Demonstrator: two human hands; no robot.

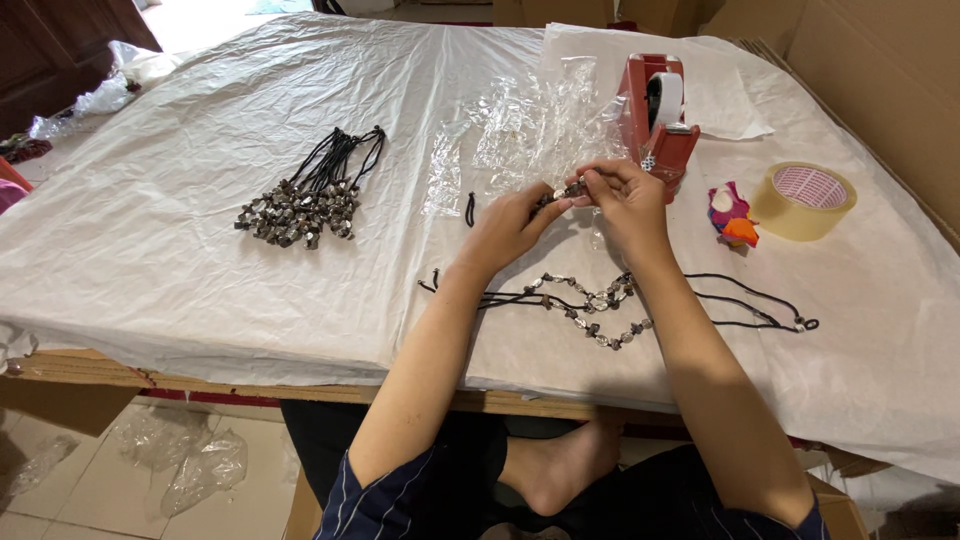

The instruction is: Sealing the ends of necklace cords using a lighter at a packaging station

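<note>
Your left hand and right hand are both pinched shut on one beaded cord necklace, held just above the white plastic sheet, probably so the beads bunch tight between your fingertips. Just beyond lie clear plastic bags, touching the red tape dispenser beside your right hand. Loose necklaces sprawl near your forearms. A bundled batch sits well apart on the left, with open sheet between. The tape roll and a colourful scrap sit toward the right edge, near cardboard.
</note>
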